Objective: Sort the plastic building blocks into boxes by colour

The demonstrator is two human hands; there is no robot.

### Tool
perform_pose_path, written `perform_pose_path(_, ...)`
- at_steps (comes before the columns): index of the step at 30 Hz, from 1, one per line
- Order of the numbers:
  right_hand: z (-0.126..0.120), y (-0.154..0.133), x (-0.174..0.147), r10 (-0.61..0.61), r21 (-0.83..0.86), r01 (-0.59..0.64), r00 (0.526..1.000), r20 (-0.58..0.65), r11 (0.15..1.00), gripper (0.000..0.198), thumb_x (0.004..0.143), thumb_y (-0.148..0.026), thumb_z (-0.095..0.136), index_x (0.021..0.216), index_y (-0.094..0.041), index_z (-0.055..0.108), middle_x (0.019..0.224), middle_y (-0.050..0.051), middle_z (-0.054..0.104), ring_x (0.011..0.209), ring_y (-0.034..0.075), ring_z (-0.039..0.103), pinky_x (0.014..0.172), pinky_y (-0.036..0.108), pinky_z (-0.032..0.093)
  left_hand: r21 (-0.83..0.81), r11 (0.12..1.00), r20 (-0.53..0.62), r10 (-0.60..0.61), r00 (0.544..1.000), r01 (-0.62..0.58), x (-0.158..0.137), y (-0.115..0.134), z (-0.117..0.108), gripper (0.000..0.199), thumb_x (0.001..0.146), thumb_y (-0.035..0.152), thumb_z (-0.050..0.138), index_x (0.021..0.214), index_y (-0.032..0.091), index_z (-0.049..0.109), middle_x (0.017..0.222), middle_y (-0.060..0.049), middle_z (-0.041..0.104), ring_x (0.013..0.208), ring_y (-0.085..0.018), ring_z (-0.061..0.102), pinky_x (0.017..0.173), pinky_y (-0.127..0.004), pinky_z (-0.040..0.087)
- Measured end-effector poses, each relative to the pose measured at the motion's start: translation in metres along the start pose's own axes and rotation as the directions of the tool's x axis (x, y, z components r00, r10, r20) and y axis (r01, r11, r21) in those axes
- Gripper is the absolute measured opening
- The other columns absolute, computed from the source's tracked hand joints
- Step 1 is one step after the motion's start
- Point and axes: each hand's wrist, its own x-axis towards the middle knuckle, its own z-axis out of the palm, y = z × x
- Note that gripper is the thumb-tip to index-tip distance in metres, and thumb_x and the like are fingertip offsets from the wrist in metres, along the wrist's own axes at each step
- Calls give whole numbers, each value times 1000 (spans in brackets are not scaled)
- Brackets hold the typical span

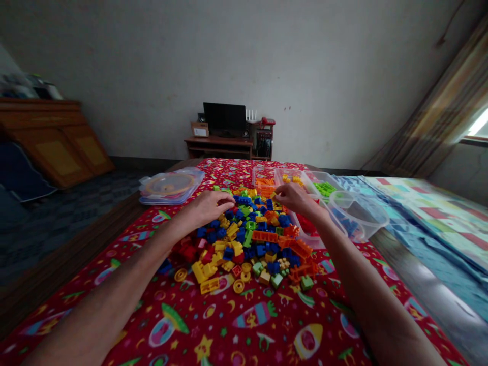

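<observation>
A heap of small plastic building blocks (249, 239) in blue, yellow, orange, red and green lies on a red patterned cloth (244, 325). My left hand (209, 206) rests palm down on the heap's far left side, fingers curled over blocks. My right hand (293, 197) is at the heap's far right edge, fingertips pinched together; whether a block sits between them is hidden. Just beyond it stand clear sorting tubs: one with orange blocks (266, 184), one with green blocks (325, 188).
A stack of clear lids (170, 185) lies at the cloth's far left. A round clear tub with blue blocks (358, 216) sits at the right edge. Striped bedding (430, 213) lies to the right. A desk with a monitor (224, 133) stands against the far wall.
</observation>
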Motion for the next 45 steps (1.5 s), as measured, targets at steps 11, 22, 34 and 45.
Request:
perform_pose_path(11, -5, 32, 6, 186, -15, -197, 946, -267, 980, 30, 79, -17, 50, 102, -11, 69, 88, 13, 71, 77, 20, 63, 68, 27, 43, 239, 971, 282, -60, 958, -10, -3, -21, 2, 50, 71, 38, 64, 118, 23, 64, 122, -6, 66, 109, -24, 62, 93, -30, 46)
perform_pose_path(22, 39, -58, -15, -449, 159, 431, 889, 95, 888, 28, 84, -11, 54, 110, -14, 65, 107, 12, 69, 95, 18, 62, 78, 26, 42, 240, 965, 79, 84, 993, -101, -1, -14, 31, 29, 79, 24, 53, 101, 18, 70, 97, -9, 71, 91, -22, 65, 82, -30, 49)
perform_pose_path(34, 30, -40, -11, -275, 113, 263, 956, 100, 958, 20, 88, -23, 57, 101, -14, 69, 76, 5, 66, 65, 11, 52, 60, 22, 31, -87, 996, -105, -16, 994, 6, 6, -12, 26, 28, 77, 30, 59, 102, 20, 64, 85, -3, 70, 78, -20, 65, 72, -30, 51)
perform_pose_path(45, 21, -24, -7, -145, 120, 135, 986, 76, 984, 28, 80, -11, 55, 102, -15, 71, 87, 8, 70, 73, 14, 59, 66, 24, 38, 99, 983, -74, 164, 984, -156, 7, -18, 30, 37, 78, 12, 38, 100, 18, 68, 97, -6, 67, 93, -20, 62, 88, -33, 48)
